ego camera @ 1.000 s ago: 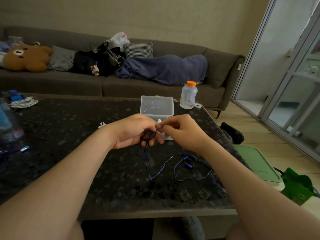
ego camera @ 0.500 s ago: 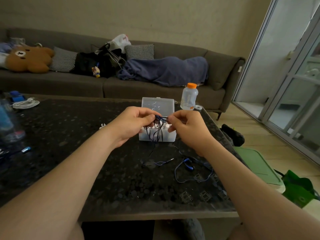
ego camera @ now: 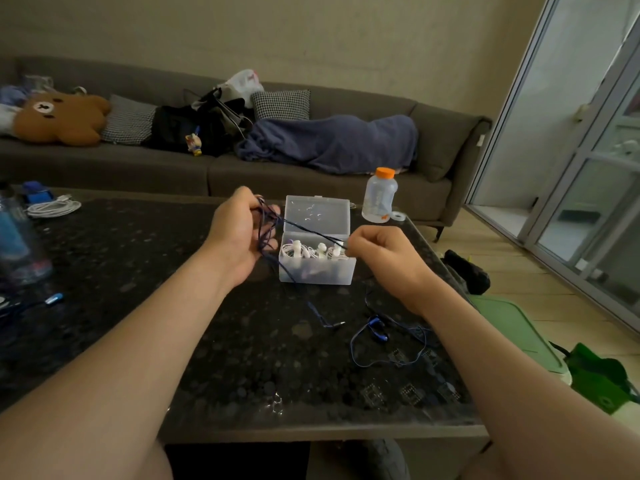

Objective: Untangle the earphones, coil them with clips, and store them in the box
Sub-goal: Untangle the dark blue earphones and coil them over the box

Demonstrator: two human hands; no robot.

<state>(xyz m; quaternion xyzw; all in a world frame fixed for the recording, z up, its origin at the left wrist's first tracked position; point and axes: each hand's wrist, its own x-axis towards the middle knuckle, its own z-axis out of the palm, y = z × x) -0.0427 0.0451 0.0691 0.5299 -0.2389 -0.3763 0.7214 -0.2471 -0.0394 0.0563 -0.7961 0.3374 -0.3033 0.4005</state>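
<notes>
Nearest me, toward the near right corner of the table (ego camera: 242,358), the earbuds (ego camera: 377,332) of the blue earphones (ego camera: 308,229) lie in a loose loop of slack. The plug (ego camera: 337,325) rests just to their left. I take it these free ends lie flat on purpose, so the cord can feed upward without dragging anything. Further in, my left hand (ego camera: 239,233) is raised above the middle of the table with several turns of the blue cord looped about its fingers. It holds that bundle and, as I read it, serves as the former for the coil. My right hand (ego camera: 377,251), level with it and well apart, is clenched, pinching one strand at its fingertips. That strand runs taut between the two hands, which should keep the next turn snug and free of kinks. Below the strand and between the hands the box (ego camera: 317,271) stands open, its lid tipped back. White earphones (ego camera: 311,251) are bundled inside, so I judge part of the job done and this blue pair mid-coil; I cannot make out a clip for it. A bottle (ego camera: 379,195) stands at the far right corner, with the sofa (ego camera: 346,188) beyond the far edge.
</notes>
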